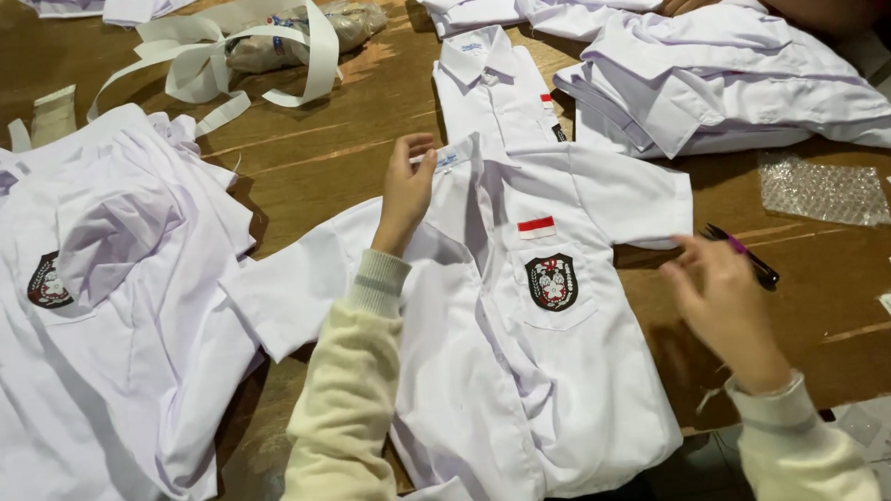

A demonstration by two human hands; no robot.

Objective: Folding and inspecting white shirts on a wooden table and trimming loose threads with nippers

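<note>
Head view: left hand [406, 187] fingers pinch shirt [531, 377] collar; right hand [720, 304] released beside pen [742, 255].

Your left hand [406, 190] is raised ahead of you, wrist bent slightly back, the fingers curled forward and pinched together at the top. The left forearm runs up from the lower middle of the view in a cream knit sleeve with a ribbed cuff. Your right hand [720, 299] hovers lower and further out to the side, blurred, back toward you, fingers loosely spread and partly curled, gripping nothing. Its wrist shows the same cream cuff.
</note>
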